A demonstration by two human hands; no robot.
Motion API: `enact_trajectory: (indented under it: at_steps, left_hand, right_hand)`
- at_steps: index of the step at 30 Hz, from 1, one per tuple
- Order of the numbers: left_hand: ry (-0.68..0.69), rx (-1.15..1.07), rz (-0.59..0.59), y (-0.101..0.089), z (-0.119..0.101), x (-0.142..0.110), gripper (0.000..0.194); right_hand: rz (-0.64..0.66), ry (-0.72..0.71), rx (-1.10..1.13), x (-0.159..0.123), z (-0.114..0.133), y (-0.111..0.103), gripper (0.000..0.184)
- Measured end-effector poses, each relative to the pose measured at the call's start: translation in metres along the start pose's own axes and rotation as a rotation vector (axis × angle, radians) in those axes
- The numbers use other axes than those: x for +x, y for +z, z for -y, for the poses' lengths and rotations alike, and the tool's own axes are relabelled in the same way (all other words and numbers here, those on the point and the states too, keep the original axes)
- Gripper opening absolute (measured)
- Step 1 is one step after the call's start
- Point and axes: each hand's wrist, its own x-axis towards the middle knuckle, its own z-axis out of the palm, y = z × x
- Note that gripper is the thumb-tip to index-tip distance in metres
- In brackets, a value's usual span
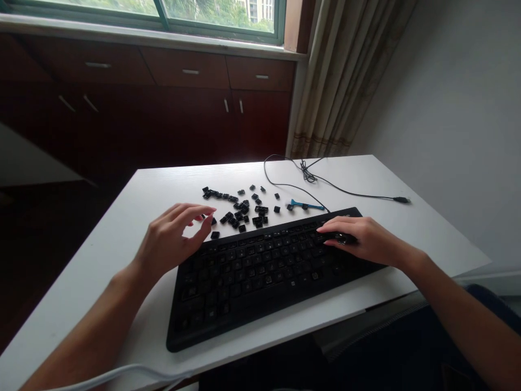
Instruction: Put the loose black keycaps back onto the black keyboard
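Note:
A black keyboard (244,271) lies at a slant on the white table, with gaps among its keys. My left hand (171,233) hovers by its upper left edge, thumb and forefinger tips brought together in a pinch. Whatever sits between those tips is too small to make out. Loose black keycaps (243,207) are scattered behind the keyboard, some right beside these fingertips. Over the keyboard's right part, my right hand (362,236) is closed around a small glossy black tool (345,238); most of the tool is hidden by the fingers.
A blue plastic tool (307,205) lies behind the keyboard among a few keycaps. The black cable (309,176) loops over the table's back right, ending in a USB plug (402,200). A white cord (134,369) crosses the front left edge of the white table (427,217).

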Motion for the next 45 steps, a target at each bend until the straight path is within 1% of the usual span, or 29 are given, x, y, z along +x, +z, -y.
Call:
enact_trajectory:
  at_steps: [4,8,10,13,15,18,20,22,25,27,29,32,37,41,45]
  left_hand:
    - [0.03,-0.017,0.017,0.002,-0.003,0.001,0.031]
    - [0.043,-0.027,0.025,0.001,-0.005,0.0,0.03]
    - [0.045,-0.026,0.03,0.001,-0.005,-0.001,0.03]
    - [0.054,-0.031,0.038,0.002,-0.005,-0.001,0.03]
    - [0.064,-0.034,0.042,0.003,-0.005,-0.001,0.03]
    - [0.064,-0.033,0.049,0.003,-0.005,-0.001,0.03]
    - [0.059,-0.034,0.056,0.003,-0.005,-0.001,0.029]
    - [0.056,-0.035,0.062,0.002,-0.005,-0.001,0.028]
    - [0.057,-0.031,0.059,0.001,-0.006,-0.002,0.027]
    - [0.05,-0.028,0.059,0.001,-0.006,-0.002,0.027]
    - [0.046,-0.032,0.062,0.002,-0.006,-0.002,0.028]
    - [0.053,-0.034,0.067,0.002,-0.007,-0.001,0.03]
    - [0.077,-0.023,0.062,-0.001,-0.01,0.0,0.032]
    - [0.073,-0.016,0.061,-0.002,-0.011,0.0,0.031]
    - [0.083,-0.015,0.068,-0.002,-0.011,0.002,0.03]
  right_hand:
    - [-0.014,-0.011,0.022,0.004,0.0,0.003,0.031]
    - [-0.127,-0.001,0.022,0.004,-0.002,0.004,0.031]
    - [-0.161,-0.009,-0.01,0.004,-0.002,0.004,0.032]
    - [-0.164,0.006,-0.038,0.006,0.001,0.005,0.037]
    - [-0.154,0.033,-0.014,0.008,0.004,0.006,0.039]
    - [-0.165,0.068,0.077,0.012,0.008,0.009,0.03]
    - [-0.189,0.113,0.145,0.013,0.01,0.01,0.023]
    - [-0.198,0.2,0.206,0.014,0.012,0.01,0.02]
    - [-0.183,0.346,0.256,0.015,0.014,0.008,0.03]
    - [-0.162,0.381,0.26,0.015,0.015,0.007,0.038]
    - [-0.129,0.365,0.256,0.015,0.015,0.006,0.04]
    - [-0.086,0.335,0.235,0.015,0.014,0.006,0.033]
    - [-0.028,0.245,0.194,0.013,0.012,0.005,0.031]
    - [-0.034,0.17,0.101,0.014,0.009,0.006,0.025]
    - [-0.054,0.098,0.014,0.015,0.006,0.008,0.028]
